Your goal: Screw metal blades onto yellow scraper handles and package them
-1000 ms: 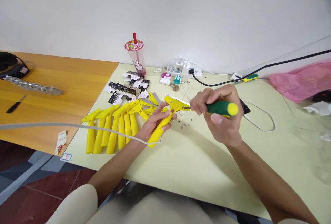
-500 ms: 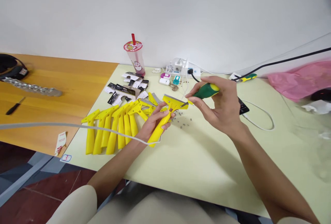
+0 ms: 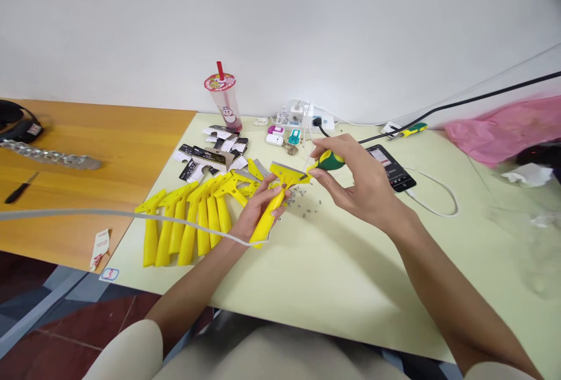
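Note:
My left hand [image 3: 255,207] is closed around a yellow scraper [image 3: 266,222], its wide head tilted up with a metal blade along the top edge. My right hand [image 3: 357,178] grips a green and yellow screwdriver [image 3: 331,161]. The screwdriver's tip meets the right side of the scraper's head, at a screw hole. Several small screws [image 3: 302,196] lie scattered on the table just behind and right of the scraper. Left of my left hand, several yellow scraper handles [image 3: 188,228] lie in a row, with more yellow heads and blades beside them.
Black and white cardboard packaging [image 3: 213,155] is piled behind the handles, near a drink cup [image 3: 225,102]. A power strip [image 3: 302,116] stands by the wall. On the right are a phone [image 3: 392,168], another screwdriver [image 3: 414,129] and a pink bag [image 3: 495,128]. A thin grey cable crosses the foreground.
My right hand has turned and lowered slightly with the screwdriver, whose tip stays at the scraper's head. More of the phone shows behind the hand. The view has shifted a little.

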`<move>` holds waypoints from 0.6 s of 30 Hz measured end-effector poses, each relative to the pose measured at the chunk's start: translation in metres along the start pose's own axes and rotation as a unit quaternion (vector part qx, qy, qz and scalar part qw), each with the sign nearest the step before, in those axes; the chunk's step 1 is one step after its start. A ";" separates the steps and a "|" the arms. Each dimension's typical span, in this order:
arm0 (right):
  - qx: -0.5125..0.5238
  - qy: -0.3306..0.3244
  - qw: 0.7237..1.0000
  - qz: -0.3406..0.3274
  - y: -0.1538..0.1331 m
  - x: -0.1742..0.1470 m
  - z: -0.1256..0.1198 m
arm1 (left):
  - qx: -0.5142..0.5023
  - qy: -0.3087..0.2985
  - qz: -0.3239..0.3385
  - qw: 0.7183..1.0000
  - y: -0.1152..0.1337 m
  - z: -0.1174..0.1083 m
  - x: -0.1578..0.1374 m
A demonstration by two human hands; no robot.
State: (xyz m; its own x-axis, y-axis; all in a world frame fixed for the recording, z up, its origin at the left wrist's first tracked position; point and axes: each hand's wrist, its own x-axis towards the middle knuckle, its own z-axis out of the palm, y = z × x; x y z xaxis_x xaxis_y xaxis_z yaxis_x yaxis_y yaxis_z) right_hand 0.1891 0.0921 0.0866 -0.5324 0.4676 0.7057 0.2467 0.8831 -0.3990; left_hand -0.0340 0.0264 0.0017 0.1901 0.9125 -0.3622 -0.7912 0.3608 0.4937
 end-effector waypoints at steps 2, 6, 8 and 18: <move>0.014 -0.025 0.999 0.024 -0.003 0.001 -0.002 | 0.002 0.001 -0.003 1.000 0.000 -0.001 0.000; 0.031 -0.042 0.998 0.031 -0.005 0.000 -0.003 | 0.000 0.001 -0.001 1.000 -0.001 0.000 0.000; 0.017 -0.020 1.000 0.007 -0.004 -0.001 -0.002 | 0.005 -0.009 0.003 1.000 -0.001 0.001 -0.001; 0.027 -0.037 0.998 0.034 -0.005 -0.004 -0.005 | 0.018 -0.001 0.002 1.000 0.000 0.003 -0.001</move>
State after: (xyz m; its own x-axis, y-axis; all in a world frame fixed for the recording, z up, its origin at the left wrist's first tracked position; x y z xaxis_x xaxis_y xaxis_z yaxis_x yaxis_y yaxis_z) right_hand 0.1942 0.0864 0.0892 -0.5739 0.5212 0.6316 0.2422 0.8448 -0.4770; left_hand -0.0323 0.0260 0.0039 0.1886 0.9140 -0.3593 -0.7705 0.3645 0.5230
